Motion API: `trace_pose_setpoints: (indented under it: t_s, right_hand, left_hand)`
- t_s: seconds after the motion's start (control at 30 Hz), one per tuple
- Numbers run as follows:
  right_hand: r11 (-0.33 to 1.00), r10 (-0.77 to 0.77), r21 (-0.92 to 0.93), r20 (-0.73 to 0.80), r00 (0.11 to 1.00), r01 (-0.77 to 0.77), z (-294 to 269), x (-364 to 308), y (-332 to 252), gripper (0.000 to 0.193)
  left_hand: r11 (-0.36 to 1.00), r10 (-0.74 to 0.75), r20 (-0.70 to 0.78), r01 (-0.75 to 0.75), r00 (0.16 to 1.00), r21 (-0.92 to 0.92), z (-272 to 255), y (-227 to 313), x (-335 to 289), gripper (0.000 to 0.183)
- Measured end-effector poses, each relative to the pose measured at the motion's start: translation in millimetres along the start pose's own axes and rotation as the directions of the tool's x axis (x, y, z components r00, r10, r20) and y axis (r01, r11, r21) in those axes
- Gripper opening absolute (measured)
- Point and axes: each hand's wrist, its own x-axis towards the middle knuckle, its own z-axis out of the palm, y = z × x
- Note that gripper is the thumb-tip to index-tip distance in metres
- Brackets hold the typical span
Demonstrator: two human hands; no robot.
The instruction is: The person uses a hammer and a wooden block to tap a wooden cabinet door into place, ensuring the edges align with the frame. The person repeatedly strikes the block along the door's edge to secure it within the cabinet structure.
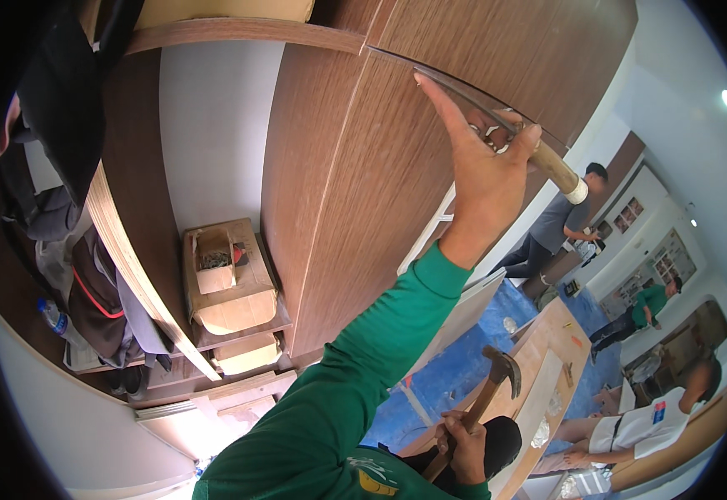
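Note:
My left hand point(492, 171) reaches up on a green-sleeved arm and holds a chisel with a wooden handle point(558, 170) and a pale end cap. The index finger stretches along its thin metal blade, which lies at the dark seam between two wood-grain cabinet panels point(497, 50). The thumb presses near the handle; the other fingers are partly hidden. Lower down, close to my body, my right hand point(465, 446) is closed around the wooden handle of a claw hammer point(497, 379). The hammer head points up, apart from the chisel.
Open shelves hold a cardboard box point(234, 292) and, at the left, dark bags and a bottle point(53, 317). A long wooden board point(547, 358) stands to the right over a blue-covered floor point(497, 312). Several people are farther off, one seated person point(642, 433) at the lower right.

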Motion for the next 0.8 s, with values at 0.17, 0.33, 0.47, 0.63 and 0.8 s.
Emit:
trace_pose_setpoints:
  t_s: [0.17, 0.33, 0.47, 0.63, 0.8]
  right_hand:
    - [1.0, -0.004, -0.004, -0.009, 1.0, 0.004, 0, -2, 0, 0.025]
    - [0.998, -0.03, -0.062, -0.005, 1.0, 0.03, -3, -5, 1, 0.028]
    - [0.998, -0.03, -0.048, -0.011, 0.999, 0.03, -2, -4, 0, 0.027]
    - [0.988, -0.101, -0.116, 0.008, 0.995, 0.101, 0, -3, 3, 0.038]
    - [0.978, -0.171, 0.131, 0.037, 0.985, 0.165, -2, -9, -9, 0.071]
  left_hand:
    - [1.0, 0.032, 0.02, -0.031, 0.999, -0.002, -3, -2, 1, 0.135]
    - [0.998, 0.019, 0.021, -0.018, 1.0, -0.056, -2, -1, 1, 0.135]
    - [0.999, 0.01, 0.021, -0.009, 1.0, -0.052, -3, -2, 1, 0.134]
    - [0.996, 0.018, 0.02, -0.016, 1.0, -0.086, -2, 0, 1, 0.133]
    - [0.97, -0.07, 0.049, 0.08, 0.996, -0.228, 4, 18, -2, 0.131]
